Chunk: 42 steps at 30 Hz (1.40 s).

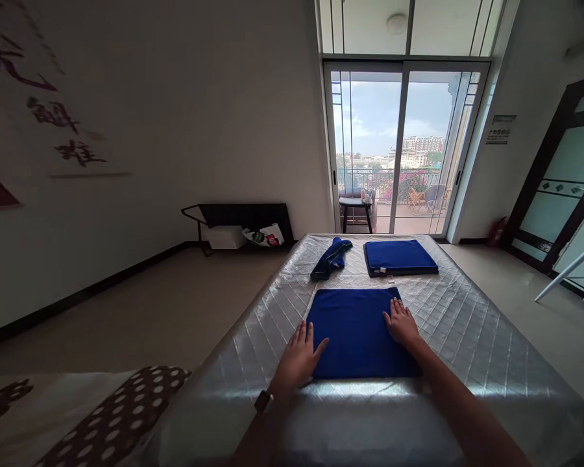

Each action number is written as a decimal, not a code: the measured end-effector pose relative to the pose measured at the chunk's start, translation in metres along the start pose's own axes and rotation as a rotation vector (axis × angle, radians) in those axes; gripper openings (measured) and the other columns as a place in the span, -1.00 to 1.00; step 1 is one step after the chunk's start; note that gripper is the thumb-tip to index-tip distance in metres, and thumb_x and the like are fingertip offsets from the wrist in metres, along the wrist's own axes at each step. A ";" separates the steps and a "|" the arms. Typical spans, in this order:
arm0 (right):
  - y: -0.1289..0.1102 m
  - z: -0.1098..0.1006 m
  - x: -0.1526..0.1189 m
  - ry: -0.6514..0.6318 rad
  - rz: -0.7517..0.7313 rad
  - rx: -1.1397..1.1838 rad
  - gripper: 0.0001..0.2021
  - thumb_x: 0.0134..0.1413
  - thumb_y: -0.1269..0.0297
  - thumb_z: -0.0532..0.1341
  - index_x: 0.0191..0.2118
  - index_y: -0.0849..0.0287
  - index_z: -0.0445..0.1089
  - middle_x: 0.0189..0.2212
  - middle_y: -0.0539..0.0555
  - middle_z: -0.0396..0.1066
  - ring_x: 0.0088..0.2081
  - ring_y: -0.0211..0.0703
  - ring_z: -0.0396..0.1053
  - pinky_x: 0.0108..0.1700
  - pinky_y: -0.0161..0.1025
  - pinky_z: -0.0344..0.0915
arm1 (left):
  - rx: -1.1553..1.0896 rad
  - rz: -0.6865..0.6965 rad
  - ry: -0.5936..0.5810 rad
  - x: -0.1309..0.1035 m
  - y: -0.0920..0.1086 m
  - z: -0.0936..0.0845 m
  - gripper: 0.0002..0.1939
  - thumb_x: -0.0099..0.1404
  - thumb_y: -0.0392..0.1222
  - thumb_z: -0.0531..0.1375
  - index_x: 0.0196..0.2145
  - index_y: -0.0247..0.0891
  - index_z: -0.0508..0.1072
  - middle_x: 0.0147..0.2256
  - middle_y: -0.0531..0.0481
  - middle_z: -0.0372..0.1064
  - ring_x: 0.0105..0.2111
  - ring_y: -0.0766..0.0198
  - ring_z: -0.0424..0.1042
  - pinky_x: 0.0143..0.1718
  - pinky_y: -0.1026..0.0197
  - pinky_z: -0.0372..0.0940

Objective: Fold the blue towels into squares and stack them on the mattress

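A flat blue cloth (pixel 354 337), laid out as a neat rectangle, lies on the silvery quilted mattress (pixel 253 344) in front of me. My left hand (pixel 299 353) rests flat at its left edge, thumb spread over the fabric and a dark watch on the wrist. At the right edge, my right hand (pixel 401 322) lies on the cloth with its fingers stretched out. Farther back on the right is a stack of folded blue cloths (pixel 400 255) with a white tag at its near side. A crumpled blue cloth (pixel 331 259) sits back left.
Brown polka-dot bedding (pixel 121 415) is at the lower left. By the wall stands a black rack (pixel 243 214) with a white box (pixel 225 237). Sliding glass doors (pixel 401 149) are behind the mattress. White legs of furniture (pixel 567 269) show at the right.
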State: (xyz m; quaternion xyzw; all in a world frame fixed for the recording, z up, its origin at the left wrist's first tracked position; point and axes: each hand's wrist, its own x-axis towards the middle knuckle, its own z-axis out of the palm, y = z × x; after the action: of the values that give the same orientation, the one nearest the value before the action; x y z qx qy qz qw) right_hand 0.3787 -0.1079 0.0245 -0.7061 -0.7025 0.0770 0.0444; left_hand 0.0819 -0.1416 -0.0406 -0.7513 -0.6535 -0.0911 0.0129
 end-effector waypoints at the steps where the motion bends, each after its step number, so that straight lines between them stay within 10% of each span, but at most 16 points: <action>1: 0.002 0.004 0.001 0.004 0.004 0.003 -0.37 0.39 0.12 -0.20 0.42 0.43 -0.12 0.42 0.24 -0.17 0.43 -0.10 -0.26 0.40 -0.12 -0.26 | -0.015 0.015 0.003 0.010 0.012 -0.004 -0.19 0.44 0.26 -0.22 0.34 -0.46 0.13 0.35 -0.39 -0.01 0.36 -0.08 -0.02 0.31 -0.12 0.02; 10: 0.011 0.018 0.003 0.037 -0.035 -0.012 -0.41 0.38 0.19 -0.21 0.42 0.36 -0.07 0.43 0.19 -0.19 0.43 -0.12 -0.25 0.39 -0.12 -0.23 | -0.109 0.365 -0.014 0.081 0.169 -0.004 -0.36 0.50 0.07 -0.27 0.34 -0.32 0.14 0.36 -0.23 0.02 0.37 0.07 -0.03 0.35 -0.07 -0.02; 14: 0.009 0.017 0.004 0.026 -0.007 0.014 -0.39 0.38 0.17 -0.21 0.42 0.40 -0.12 0.42 0.22 -0.18 0.44 -0.14 -0.27 0.39 -0.12 -0.26 | -0.097 0.240 -0.052 0.080 0.142 0.000 -0.27 0.47 0.20 -0.29 0.36 -0.32 0.11 0.37 -0.22 -0.02 0.38 0.03 -0.07 0.36 -0.09 -0.05; 21: 0.006 0.015 0.006 -0.004 0.021 0.000 -0.37 0.37 0.14 -0.23 0.42 0.40 -0.14 0.42 0.23 -0.17 0.44 -0.12 -0.27 0.39 -0.06 -0.31 | -0.025 -0.039 -0.043 0.061 0.014 -0.010 -0.17 0.44 0.25 -0.31 0.36 -0.48 0.05 0.37 -0.34 -0.06 0.38 -0.02 -0.08 0.36 -0.09 -0.09; 25: 0.004 0.003 0.022 -0.056 0.018 -0.003 -0.36 0.36 0.15 -0.22 0.41 0.44 -0.10 0.41 0.27 -0.14 0.43 -0.07 -0.25 0.39 -0.02 -0.31 | -0.039 -0.088 -0.033 0.053 -0.011 -0.008 -0.15 0.43 0.26 -0.29 0.35 -0.53 0.05 0.37 -0.36 -0.08 0.38 -0.01 -0.08 0.35 -0.07 -0.08; 35: 0.002 0.007 0.058 0.029 -0.004 0.020 -0.39 0.37 0.20 -0.21 0.41 0.45 -0.08 0.41 0.25 -0.11 0.43 -0.12 -0.21 0.38 -0.12 -0.24 | 0.030 -0.066 -0.074 0.069 0.000 -0.019 -0.12 0.42 0.28 -0.25 0.33 -0.57 0.10 0.36 -0.36 -0.04 0.38 -0.06 -0.05 0.36 -0.10 -0.07; 42: 0.006 0.015 0.060 0.057 -0.020 0.036 -0.39 0.38 0.18 -0.20 0.41 0.42 -0.08 0.41 0.24 -0.10 0.43 -0.13 -0.23 0.38 -0.12 -0.24 | -0.079 0.282 -0.023 0.118 0.119 -0.013 -0.30 0.47 0.18 -0.27 0.34 -0.29 0.16 0.36 -0.16 0.04 0.38 0.05 -0.03 0.36 -0.05 -0.06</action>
State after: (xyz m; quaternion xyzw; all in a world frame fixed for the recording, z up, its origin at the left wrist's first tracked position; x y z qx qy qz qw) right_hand 0.3818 -0.0485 0.0055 -0.7000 -0.7066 0.0689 0.0778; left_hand 0.2127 -0.0446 0.0019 -0.8366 -0.5375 -0.1054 -0.0117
